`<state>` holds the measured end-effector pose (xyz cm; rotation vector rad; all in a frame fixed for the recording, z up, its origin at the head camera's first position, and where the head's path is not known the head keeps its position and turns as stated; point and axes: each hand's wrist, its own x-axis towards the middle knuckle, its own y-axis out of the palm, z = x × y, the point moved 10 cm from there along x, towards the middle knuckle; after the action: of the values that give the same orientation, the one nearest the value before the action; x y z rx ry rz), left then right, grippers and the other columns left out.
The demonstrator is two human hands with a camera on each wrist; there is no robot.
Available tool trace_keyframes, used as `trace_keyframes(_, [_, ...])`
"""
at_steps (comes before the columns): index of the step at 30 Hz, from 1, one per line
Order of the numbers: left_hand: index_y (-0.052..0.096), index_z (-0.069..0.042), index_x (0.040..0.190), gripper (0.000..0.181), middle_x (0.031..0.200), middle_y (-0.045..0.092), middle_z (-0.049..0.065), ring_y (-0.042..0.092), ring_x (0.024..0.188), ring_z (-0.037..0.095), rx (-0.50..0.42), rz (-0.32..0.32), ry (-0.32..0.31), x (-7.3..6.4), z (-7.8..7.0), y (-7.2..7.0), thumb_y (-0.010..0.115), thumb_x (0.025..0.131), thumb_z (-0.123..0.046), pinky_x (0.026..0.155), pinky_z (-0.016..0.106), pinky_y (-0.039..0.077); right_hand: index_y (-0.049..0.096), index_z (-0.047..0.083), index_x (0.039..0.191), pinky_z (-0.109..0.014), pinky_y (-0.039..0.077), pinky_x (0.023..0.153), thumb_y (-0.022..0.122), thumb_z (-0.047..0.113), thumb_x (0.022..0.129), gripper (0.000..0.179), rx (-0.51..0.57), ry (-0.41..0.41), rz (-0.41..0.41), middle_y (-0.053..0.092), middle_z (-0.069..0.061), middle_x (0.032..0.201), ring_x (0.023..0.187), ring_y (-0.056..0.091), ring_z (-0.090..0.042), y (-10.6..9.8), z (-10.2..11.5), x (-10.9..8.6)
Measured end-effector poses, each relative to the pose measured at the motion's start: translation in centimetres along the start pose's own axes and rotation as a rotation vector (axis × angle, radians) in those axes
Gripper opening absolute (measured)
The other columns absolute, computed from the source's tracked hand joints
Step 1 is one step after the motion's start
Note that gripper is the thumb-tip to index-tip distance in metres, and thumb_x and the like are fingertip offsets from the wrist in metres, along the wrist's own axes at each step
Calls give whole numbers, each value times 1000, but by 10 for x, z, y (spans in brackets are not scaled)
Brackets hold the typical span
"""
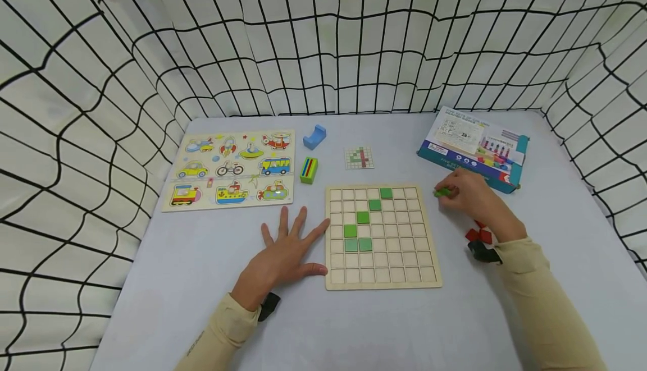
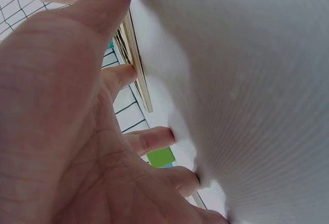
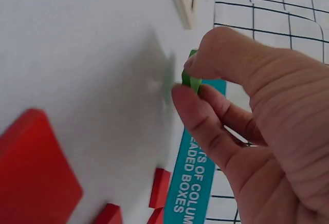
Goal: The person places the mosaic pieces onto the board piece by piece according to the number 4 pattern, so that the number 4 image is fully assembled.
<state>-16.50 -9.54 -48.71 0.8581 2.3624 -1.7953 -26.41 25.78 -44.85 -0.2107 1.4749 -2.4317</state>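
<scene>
- Six green tiles are lying in the gridded board, left of your right grip; four are stepping diagonally down toward your left grip, two are sitting side by side at the near end.
- Most cells are standing bare, so you seem to be only partway through.
- Your right grip is pinching a green piece between thumb and fingertips, just off the board's right side and not yet in a cell; whether you are holding one tile or more, I cannot tell.
- Red tiles are lying loose on the counter, on the near side of your right grip; none is showing in the board, so they are probably remaining too.
- Your left grip is resting spread on the counter, thumb and forefinger reaching the board's left edge.
- Beyond the board, farther off than either grip, a small card is showing a green-and-red pattern, perhaps serving as your guide.
- The board is looking pale, wooden and square; the nearest two tiles are showing a paler, bluer green.
</scene>
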Motion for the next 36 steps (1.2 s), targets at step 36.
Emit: trace_keyframes(36, [27,-35,171,98,180,6,24,-8,162,61,4,7,9,3,2,2,77,91,-61,115,92,4,82,13,111,-28,65,74,90,-3,80,36,97,-564,-18,68,-4,117,92,70,-12,-7,147,-53])
